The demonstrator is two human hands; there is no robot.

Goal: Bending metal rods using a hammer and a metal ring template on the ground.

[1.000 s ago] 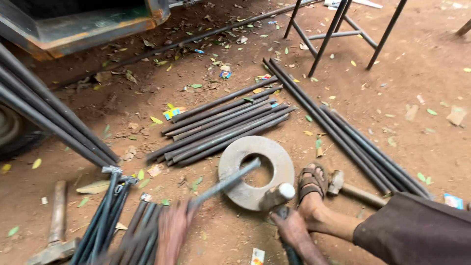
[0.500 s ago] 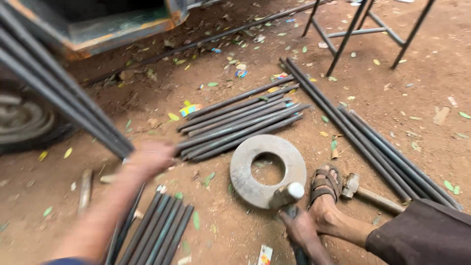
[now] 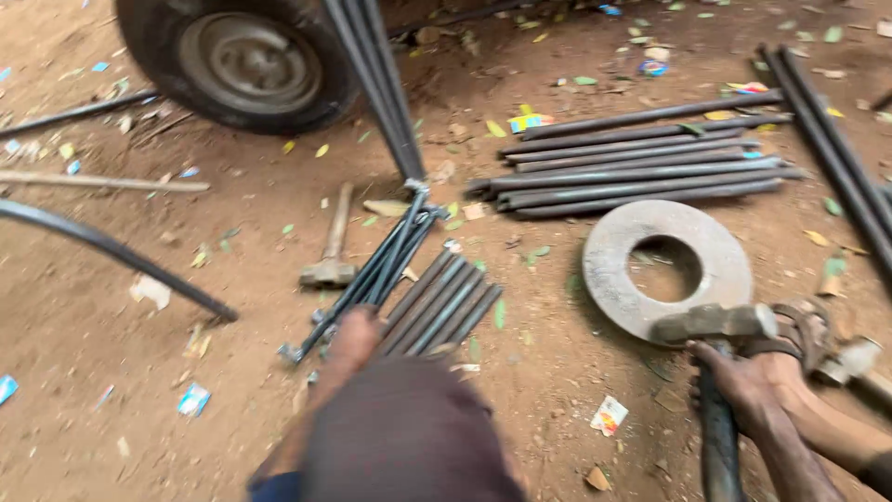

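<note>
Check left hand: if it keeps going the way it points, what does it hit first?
Likely the bundle of thin dark rods: the left hand, blurred, points up-frame and looks to be at the rods' near end. Contact itself is unclear.

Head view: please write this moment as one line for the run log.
left hand: reaching to the thin rods on the ground | right hand: gripping hammer | metal ring: flat on dirt

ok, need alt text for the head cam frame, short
Looking down at bare dirt, the right hand grips a sledgehammer upright beside a flat metal ring, while the left hand reaches onto a bundle of short dark metal rods. More rods lie stacked beyond the ring, a second hammer lies left, and a vehicle wheel sits at the top.
</note>
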